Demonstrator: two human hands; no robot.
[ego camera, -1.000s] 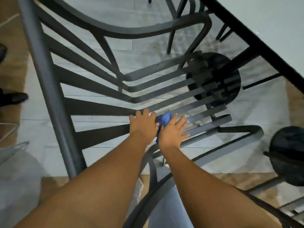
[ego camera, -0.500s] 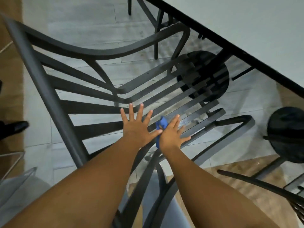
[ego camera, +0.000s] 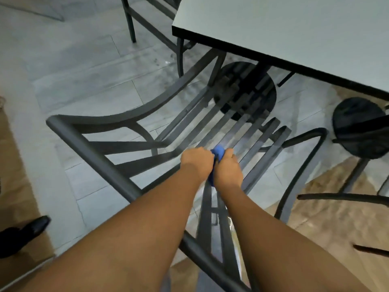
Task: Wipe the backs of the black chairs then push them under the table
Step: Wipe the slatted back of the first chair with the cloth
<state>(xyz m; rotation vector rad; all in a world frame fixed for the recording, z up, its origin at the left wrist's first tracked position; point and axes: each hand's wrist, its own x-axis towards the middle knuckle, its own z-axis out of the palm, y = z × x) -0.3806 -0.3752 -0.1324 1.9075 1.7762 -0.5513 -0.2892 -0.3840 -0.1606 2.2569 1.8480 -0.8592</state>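
Note:
A black slatted metal chair [ego camera: 99, 163] stands below me, its back rail running from upper left to lower right. Both my arms reach over that rail to where the back slats meet the seat. My left hand [ego camera: 196, 160] and my right hand [ego camera: 228, 169] are curled side by side around a blue cloth [ego camera: 217, 152] bunched between them, low on the slats. The grey table [ego camera: 294, 32] with a dark edge stands at the upper right, and the chair's seat front lies near its edge.
A round black table base [ego camera: 246, 89] sits under the table behind the seat slats. Another black round base [ego camera: 360, 127] and a chair armrest [ego camera: 341, 197] are at the right. A second chair's legs [ego camera: 130, 22] stand at the top. A black shoe [ego camera: 23, 232] is at the lower left.
Both hands went from flat with spread fingers on the slats to curled around the blue cloth. The view rose and pulled back, showing more of the chair back and the table corner.

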